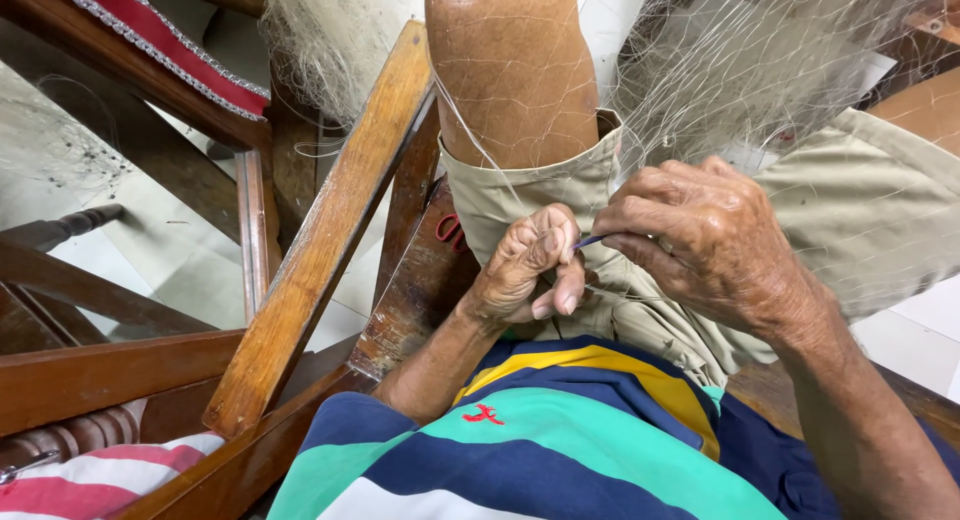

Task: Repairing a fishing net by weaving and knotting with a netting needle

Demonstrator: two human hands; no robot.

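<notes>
My left hand (pixel 532 267) is closed over fine strands of a pale fishing net (pixel 760 75), pinching them between thumb and fingers above my lap. Close against it on the right, my right hand (pixel 700 242) grips a thin blue netting needle (pixel 590 242) whose tip points at my left fingers. A taut line (pixel 470 130) runs from the hands up across my bare knee (pixel 510 70). The net is draped over my leg in khaki shorts (pixel 860 210) and bunches at the top of the view.
I sit in a wooden chair; its slanted armrest (pixel 320 240) runs on the left. A red cushioned chair (pixel 160 40) stands at the upper left. A red and white striped cloth (pixel 90 475) lies at the lower left. The floor (pixel 190 270) is pale tile.
</notes>
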